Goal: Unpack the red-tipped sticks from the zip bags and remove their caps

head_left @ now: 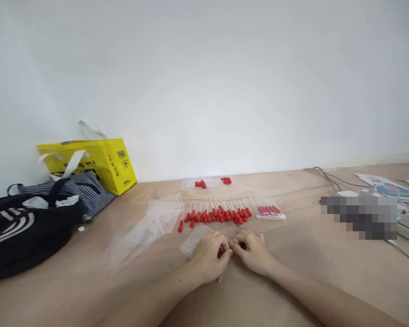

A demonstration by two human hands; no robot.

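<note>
While the left hand (209, 256) curls its fingers around a small clear plastic bag (194, 239) with red pieces in it, thumb and forefinger pinching its edge, the right hand (253, 251) closes its fingertips at the same edge, the two hands nearly touching. The bag lies low over the pale wooden table (306, 281), its far end reaching out past the left hand. Just beyond it spreads a row of red-tipped white sticks (221, 214), between empty clear zip bags (150, 227) and a filled clear packet (270, 209).

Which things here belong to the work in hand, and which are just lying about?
Seemingly in use:
held clear bag
red-tipped sticks
filled bag
loose clear bags

Apparently lying about:
yellow bag
striped bag
black bag
printed sheets
</note>
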